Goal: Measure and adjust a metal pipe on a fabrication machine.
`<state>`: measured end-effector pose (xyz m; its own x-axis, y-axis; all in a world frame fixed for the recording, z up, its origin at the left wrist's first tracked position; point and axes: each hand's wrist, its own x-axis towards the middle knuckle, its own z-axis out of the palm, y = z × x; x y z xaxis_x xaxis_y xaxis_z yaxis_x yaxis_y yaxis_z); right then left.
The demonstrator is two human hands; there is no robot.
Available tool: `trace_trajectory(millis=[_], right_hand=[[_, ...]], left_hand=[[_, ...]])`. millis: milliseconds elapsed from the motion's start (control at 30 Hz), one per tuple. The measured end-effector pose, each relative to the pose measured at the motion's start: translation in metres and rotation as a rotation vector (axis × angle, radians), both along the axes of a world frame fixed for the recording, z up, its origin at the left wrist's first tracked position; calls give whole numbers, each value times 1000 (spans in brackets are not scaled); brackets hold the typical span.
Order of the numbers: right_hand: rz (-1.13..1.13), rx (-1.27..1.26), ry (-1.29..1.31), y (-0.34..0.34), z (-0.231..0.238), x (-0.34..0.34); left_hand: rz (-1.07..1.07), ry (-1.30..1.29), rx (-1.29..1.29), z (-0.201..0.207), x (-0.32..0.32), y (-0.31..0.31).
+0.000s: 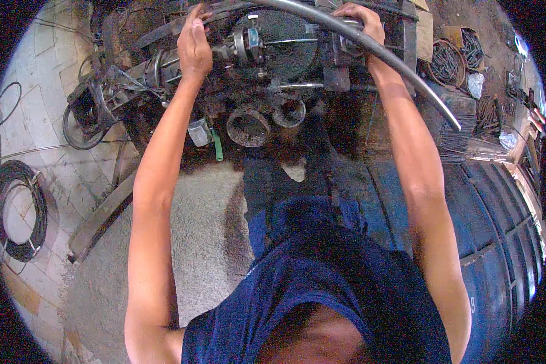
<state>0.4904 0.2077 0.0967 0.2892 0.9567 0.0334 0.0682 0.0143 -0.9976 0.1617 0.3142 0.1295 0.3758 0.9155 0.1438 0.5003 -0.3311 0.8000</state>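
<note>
"Since the right hand (pixel 371 27) sits behind the long, round, grey metal bar (pixel 414 80), what is it nearest to?" asks the first onlooker.

"To a dark, blocky metal fitting (pixel 344 51) at the right of the machine," says the second. "The fingers curl over its upper edge; whether they truly grasp it, nobody could tell."

"And the left hand (pixel 195 48)?"

"Fingers raised, nearly straight, not clenched, beside the silver-and-black metal collar (pixel 252 43). Their tips may touch something, but that cannot be told."

"How would the fitting handle?"

"Heavy and stiff, most likely, hardly fragile, and perhaps slippery if that grime is greasy. Its solid sides look the best hold. The bar (its curve may be partly the lens) seems rigid too, better taken along its bare length."

"And the room?"

"A pale tiled floor (pixel 45 115) on the left bears a coil of black cable (pixel 38 212). Rough grey ground (pixel 194 224) lies below the machine, a blue ribbed metal panel (pixel 488 273) to the right, with a cardboard box of dark metal pieces (pixel 472 47) beyond."
</note>
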Motion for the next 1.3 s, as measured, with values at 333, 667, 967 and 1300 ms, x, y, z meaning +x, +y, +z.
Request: trace_trajectory(millis=[333,667,967,1300], right_hand=[[-29,-39,-117,-2,4,-8],[-152,-19,225,-3,-36,-1],[-212,-80,76,-5,9,-13],[-495,-307,-506,-116,71,-63]], left_hand=[[29,-72,-107,-6,-2,1],[2,35,-6,1,5,-3],[54,140,65,-2,6,2],[183,85,235,11,-13,-33]])
